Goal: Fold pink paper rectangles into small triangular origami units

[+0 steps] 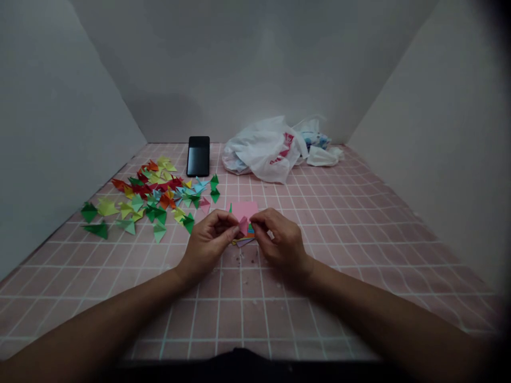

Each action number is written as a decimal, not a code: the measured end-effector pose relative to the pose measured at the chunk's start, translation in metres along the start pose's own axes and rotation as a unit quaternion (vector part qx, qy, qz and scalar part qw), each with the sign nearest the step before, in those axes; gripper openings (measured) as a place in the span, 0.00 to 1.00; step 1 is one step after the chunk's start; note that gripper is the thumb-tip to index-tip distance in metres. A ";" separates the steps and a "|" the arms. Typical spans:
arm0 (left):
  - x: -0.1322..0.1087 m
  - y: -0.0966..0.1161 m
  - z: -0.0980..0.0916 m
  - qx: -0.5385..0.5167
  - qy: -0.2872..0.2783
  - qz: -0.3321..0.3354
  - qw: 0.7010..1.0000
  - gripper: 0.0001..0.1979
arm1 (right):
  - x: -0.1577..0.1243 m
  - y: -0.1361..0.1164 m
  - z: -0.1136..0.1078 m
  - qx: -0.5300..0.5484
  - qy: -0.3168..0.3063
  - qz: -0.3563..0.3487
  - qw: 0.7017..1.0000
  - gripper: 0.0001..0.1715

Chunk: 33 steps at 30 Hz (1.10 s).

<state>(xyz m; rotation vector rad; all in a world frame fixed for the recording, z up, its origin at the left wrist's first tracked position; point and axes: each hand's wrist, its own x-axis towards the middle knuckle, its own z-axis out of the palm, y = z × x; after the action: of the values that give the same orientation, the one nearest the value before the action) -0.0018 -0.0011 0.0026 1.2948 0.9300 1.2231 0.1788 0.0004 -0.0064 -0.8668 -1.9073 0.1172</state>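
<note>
Two bare hands | left hand (207, 247) and right hand (282, 238) pinching a small folded pink paper piece (242, 226) at the fingertips, above a stack of coloured paper (244, 210) | light, fragile, probably best held by its creased edges | exact grip partly hidden

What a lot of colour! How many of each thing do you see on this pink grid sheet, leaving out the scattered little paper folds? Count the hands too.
Left hand: 1
Right hand: 1
Folded pink paper piece: 1
Stack of coloured paper squares: 1
Black smartphone: 1
White plastic bag: 1
Crumpled white bundle: 1
Total: 7
</note>
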 end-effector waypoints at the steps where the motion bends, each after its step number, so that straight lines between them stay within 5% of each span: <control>1: 0.000 0.001 0.000 0.011 0.000 0.008 1.000 0.07 | 0.000 0.000 0.000 0.000 0.000 0.005 1.000 0.08; 16: -0.004 -0.004 -0.004 0.227 -0.005 0.165 0.960 0.03 | 0.004 0.000 0.000 0.090 -0.005 0.051 0.995 0.08; 33: -0.001 -0.005 -0.008 0.276 -0.044 0.176 0.944 0.03 | 0.005 0.002 0.000 0.113 -0.037 0.033 0.992 0.09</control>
<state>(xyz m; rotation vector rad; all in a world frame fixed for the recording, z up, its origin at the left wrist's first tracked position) -0.0089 -0.0003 -0.0036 2.0146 1.0478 1.1987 0.1786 0.0056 -0.0035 -0.7811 -1.8898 0.4033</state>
